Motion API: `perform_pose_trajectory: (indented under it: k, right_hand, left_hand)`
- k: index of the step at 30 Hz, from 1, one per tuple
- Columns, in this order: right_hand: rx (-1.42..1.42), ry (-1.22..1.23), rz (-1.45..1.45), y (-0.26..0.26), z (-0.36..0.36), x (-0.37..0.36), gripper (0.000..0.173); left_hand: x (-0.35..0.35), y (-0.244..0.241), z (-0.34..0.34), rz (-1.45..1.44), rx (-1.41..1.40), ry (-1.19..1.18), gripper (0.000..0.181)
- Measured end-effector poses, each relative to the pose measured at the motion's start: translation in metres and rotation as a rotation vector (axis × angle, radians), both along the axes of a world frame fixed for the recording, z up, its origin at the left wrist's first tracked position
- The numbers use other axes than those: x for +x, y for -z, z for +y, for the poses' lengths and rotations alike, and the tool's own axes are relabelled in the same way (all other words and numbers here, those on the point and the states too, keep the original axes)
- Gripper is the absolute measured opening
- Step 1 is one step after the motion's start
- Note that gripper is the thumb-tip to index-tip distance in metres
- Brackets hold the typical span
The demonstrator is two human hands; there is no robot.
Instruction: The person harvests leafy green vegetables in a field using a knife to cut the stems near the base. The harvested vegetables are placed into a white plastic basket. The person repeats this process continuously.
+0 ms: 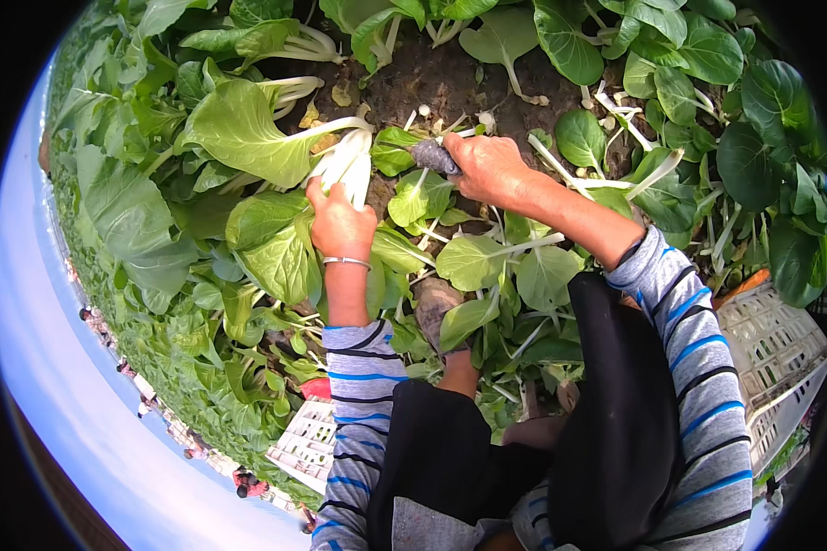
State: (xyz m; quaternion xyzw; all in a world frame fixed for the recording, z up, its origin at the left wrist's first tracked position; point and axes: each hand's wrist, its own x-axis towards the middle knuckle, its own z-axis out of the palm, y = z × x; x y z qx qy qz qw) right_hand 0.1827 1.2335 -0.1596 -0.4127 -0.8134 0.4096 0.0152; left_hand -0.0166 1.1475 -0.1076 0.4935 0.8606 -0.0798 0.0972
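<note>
My left hand (344,224), with a silver bangle on its wrist, grips the thick white stalks of a bok choy plant (351,165). The plant's broad green leaves spread to the left and below the hand. To the right, my right hand (489,172) is closed around the grey wrapped handle (434,157) of a hand tool. Its narrow dark end points left towards the base of the stalks, partly lost among small leaves. Whether it touches the plant I cannot tell. Loose leaves (472,262) lie on the ground below both hands.
Brown soil (427,82) with cut stem stubs lies beyond my hands, bordered by standing bok choy (572,41). White plastic crates stand at right (775,344) and lower left (307,441). My shoe (435,310) rests among leaves. Several distant people (248,482) line the field's edge.
</note>
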Motion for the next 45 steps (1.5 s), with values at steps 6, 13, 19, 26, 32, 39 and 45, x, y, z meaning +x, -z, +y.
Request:
perform_pose_trajectory:
  k: [6, 13, 19, 26, 32, 39, 45]
  right_hand:
    - [0.082, 0.016, 0.025, 0.007, -0.003, -0.043, 0.023]
    - [0.130, 0.048, -0.049, 0.030, -0.008, -0.062, 0.017]
    - [-0.034, -0.056, -0.172, 0.021, 0.008, -0.074, 0.026]
    - [-0.207, 0.008, -0.168, 0.023, 0.002, -0.055, 0.035]
    - [-0.306, 0.238, 0.414, 0.001, -0.015, 0.005, 0.049]
    - [-0.965, 0.312, 1.127, -0.101, 0.018, 0.016, 0.053]
    - [-1.106, 0.326, 0.905, -0.090, 0.011, 0.041, 0.047]
  left_hand:
    - [-0.005, 0.007, -0.012, -0.064, 0.012, -0.020, 0.042]
    - [-0.002, 0.011, -0.016, -0.120, 0.009, -0.080, 0.046]
    - [-0.024, 0.047, -0.030, -0.197, 0.165, -0.067, 0.037]
    - [-0.043, 0.046, -0.038, -0.586, 0.346, -0.283, 0.028]
    - [-0.006, -0.085, -0.044, -1.345, 0.535, -0.609, 0.030]
    - [0.042, -0.105, -0.036, -2.225, 0.310, -0.768, 0.031]
    - [0.080, -0.098, -0.032, -1.583, 0.391, -0.609, 0.036]
